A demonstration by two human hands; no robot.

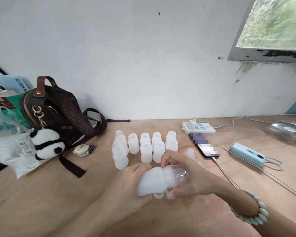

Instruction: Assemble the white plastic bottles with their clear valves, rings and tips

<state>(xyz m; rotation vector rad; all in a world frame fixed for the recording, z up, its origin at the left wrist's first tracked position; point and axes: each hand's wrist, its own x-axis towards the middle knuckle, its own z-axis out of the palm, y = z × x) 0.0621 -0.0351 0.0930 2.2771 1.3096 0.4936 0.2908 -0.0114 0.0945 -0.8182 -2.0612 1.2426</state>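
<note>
My left hand (128, 191) wraps the body of a small white plastic bottle (153, 182), held on its side just above the wooden table (39, 204). My right hand (189, 174) grips a clear cap (180, 172) at the bottle's neck, fingers closed round it. A bead bracelet (255, 212) is on my right wrist. Just beyond my hands stand several more white bottles (146, 146) in rows, one at the left with a clear cap on. A loose clear cap (189, 153) lies to their right.
A brown handbag (59, 112) with a panda plush (46, 143) sits at the left beside plastic bags (12, 148). A power strip (199, 127), a phone (207, 148), a light-blue device (246, 154) and cables lie at the right. A white wall is behind.
</note>
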